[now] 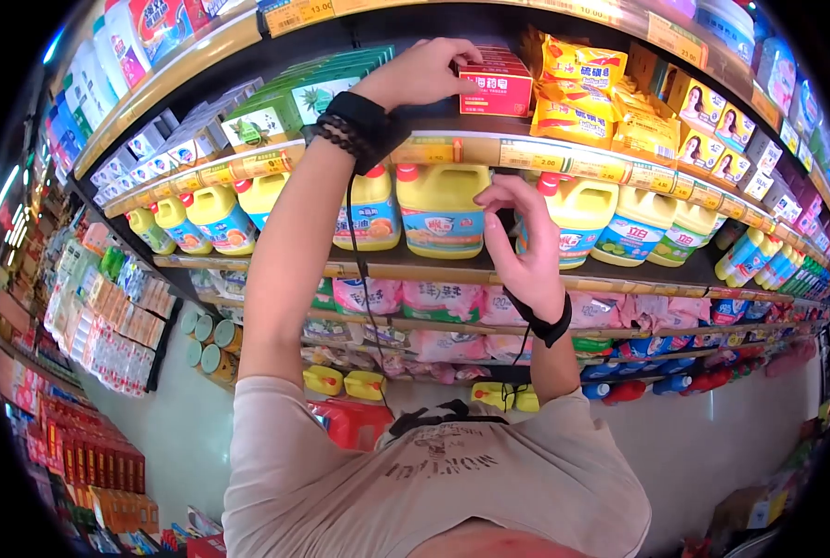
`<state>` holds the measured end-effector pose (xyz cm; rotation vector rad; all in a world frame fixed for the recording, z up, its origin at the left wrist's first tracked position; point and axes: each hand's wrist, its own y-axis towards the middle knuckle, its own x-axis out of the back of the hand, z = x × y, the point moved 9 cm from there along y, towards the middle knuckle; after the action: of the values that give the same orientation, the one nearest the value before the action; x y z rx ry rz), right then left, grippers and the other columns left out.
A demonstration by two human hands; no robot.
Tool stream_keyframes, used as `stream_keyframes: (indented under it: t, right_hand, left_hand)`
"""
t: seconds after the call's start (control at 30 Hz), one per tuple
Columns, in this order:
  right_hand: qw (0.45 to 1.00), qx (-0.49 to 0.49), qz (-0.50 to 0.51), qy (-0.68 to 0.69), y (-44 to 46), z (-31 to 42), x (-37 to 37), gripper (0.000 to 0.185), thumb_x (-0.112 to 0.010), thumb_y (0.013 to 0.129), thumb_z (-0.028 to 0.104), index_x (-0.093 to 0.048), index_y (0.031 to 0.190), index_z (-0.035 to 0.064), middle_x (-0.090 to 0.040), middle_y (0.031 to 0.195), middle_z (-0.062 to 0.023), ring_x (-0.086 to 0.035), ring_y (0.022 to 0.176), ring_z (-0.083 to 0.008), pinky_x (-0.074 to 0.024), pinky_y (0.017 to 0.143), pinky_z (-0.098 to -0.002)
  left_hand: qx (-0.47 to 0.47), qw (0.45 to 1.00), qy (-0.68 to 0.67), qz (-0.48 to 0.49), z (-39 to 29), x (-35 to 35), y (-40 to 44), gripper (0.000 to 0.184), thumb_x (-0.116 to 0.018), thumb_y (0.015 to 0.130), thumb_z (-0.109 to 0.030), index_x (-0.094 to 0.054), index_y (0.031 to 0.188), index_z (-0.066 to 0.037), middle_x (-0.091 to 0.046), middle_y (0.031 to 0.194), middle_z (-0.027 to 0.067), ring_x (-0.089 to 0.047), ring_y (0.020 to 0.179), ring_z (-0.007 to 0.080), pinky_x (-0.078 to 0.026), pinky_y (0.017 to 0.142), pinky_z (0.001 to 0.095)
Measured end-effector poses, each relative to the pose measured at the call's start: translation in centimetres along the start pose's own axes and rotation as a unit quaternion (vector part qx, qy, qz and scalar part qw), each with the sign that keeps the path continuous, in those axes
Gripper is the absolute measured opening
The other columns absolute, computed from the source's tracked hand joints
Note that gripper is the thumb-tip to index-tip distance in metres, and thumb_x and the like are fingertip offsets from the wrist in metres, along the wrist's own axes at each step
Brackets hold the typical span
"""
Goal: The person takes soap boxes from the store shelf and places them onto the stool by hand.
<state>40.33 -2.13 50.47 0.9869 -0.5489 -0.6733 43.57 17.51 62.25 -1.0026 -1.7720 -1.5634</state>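
Observation:
My left hand [422,74] reaches up to the upper shelf, fingers bent around the left edge of a red box [495,93] at the front of a row of red boxes. Left of it, green-and-white boxes [326,93] stand in a row. To its right are yellow soap packets [577,88]. My right hand [524,237] is raised in front of the lower shelf, its fingers curved and apart, holding nothing. Close behind it stand a yellow jug [443,223] with a red cap and another yellow jug [587,209].
A price-tag rail [526,152] edges the upper shelf. Boxes with a portrait print [712,126] stand at its right. Pink bags [443,302] fill the shelf below the jugs. Floor [192,437] shows at left, with stacked red boxes [99,442] farther out. A dark cord [364,279] hangs before the shelves.

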Motion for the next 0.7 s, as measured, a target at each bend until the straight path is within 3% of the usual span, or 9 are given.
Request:
stream_keyframes:
  t: [0.1, 0.2, 0.37, 0.47, 0.5, 0.63, 0.7]
  right_hand:
    - [1.000, -0.007, -0.005, 0.010, -0.6, -0.1, -0.5, 0.036, -0.061, 0.084, -0.005, -0.054, 0.119, -0.0018, -0.063, 0.101, -0.0118, -0.062, 0.086, -0.0206, -0.0494, 0.076, -0.0302]
    - [0.999, -0.034, 0.019, 0.002, -1.1, 0.0, -1.1, 0.034, -0.061, 0.084, -0.006, -0.055, 0.118, -0.0017, -0.063, 0.100, -0.0125, -0.062, 0.086, -0.0210, -0.0499, 0.077, -0.0305]
    - [0.998, -0.052, 0.019, -0.012, -2.5, 0.0, -1.3, 0.034, -0.062, 0.083, -0.006, -0.055, 0.117, -0.0014, -0.064, 0.102, -0.0131, -0.063, 0.088, -0.0223, -0.0505, 0.080, -0.0317]
    - [0.998, -0.061, 0.017, -0.015, -3.3, -0.2, -1.2, 0.035, -0.062, 0.083, -0.005, -0.055, 0.118, -0.0014, -0.064, 0.103, -0.0136, -0.064, 0.089, -0.0229, -0.0505, 0.080, -0.0318]
    - [0.998, -0.062, 0.018, -0.024, -3.6, -0.3, -1.1, 0.036, -0.062, 0.083, -0.005, -0.055, 0.118, -0.0015, -0.064, 0.104, -0.0138, -0.064, 0.089, -0.0233, -0.0506, 0.080, -0.0318]
    - [0.994, -0.077, 0.068, -0.029, -4.7, 0.4, -1.6, 0.038, -0.058, 0.086, -0.006, -0.050, 0.124, -0.0045, -0.064, 0.104, -0.0116, -0.062, 0.092, -0.0191, -0.0488, 0.086, -0.0310]
    - [0.993, -0.087, 0.081, -0.024, -5.8, 0.4, -2.0, 0.038, -0.058, 0.086, -0.006, -0.051, 0.124, -0.0044, -0.064, 0.104, -0.0118, -0.062, 0.091, -0.0192, -0.0489, 0.086, -0.0309]
  left_hand:
    - [-0.041, 0.999, -0.006, 0.026, 0.8, 1.0, -0.3, 0.042, -0.069, 0.084, -0.009, -0.058, 0.124, -0.005, -0.064, 0.120, 0.0145, -0.060, 0.113, 0.0277, -0.049, 0.096, 0.0361]
    - [-0.008, 0.996, 0.056, 0.069, 3.1, 0.9, -0.7, 0.041, -0.065, 0.084, -0.004, -0.058, 0.125, -0.005, -0.062, 0.124, 0.0152, -0.059, 0.116, 0.0276, -0.047, 0.098, 0.0358]
    - [0.101, 0.961, 0.170, 0.193, 7.7, -1.4, 0.1, 0.070, -0.069, 0.079, -0.017, -0.044, 0.143, -0.005, -0.052, 0.138, 0.0188, -0.053, 0.124, 0.0305, -0.044, 0.104, 0.0353]
    - [0.174, 0.944, 0.195, 0.200, 7.6, -0.9, -0.5, 0.073, -0.070, 0.076, -0.016, -0.043, 0.143, -0.006, -0.052, 0.139, 0.0185, -0.053, 0.125, 0.0305, -0.044, 0.104, 0.0355]
    - [0.154, 0.938, 0.208, 0.232, 7.5, -1.6, -0.5, 0.076, -0.071, 0.075, -0.016, -0.042, 0.144, -0.006, -0.052, 0.138, 0.0182, -0.053, 0.125, 0.0311, -0.044, 0.104, 0.0359]
    - [0.117, 0.957, 0.180, 0.197, 6.9, -1.5, 0.0, 0.069, -0.071, 0.069, -0.017, -0.051, 0.133, -0.002, -0.061, 0.125, 0.0217, -0.057, 0.118, 0.0349, -0.048, 0.098, 0.0401]
    - [0.141, 0.947, 0.198, 0.211, 6.7, -1.4, 0.2, 0.077, -0.074, 0.072, -0.016, -0.042, 0.141, -0.006, -0.052, 0.137, 0.0204, -0.053, 0.124, 0.0325, -0.045, 0.102, 0.0377]
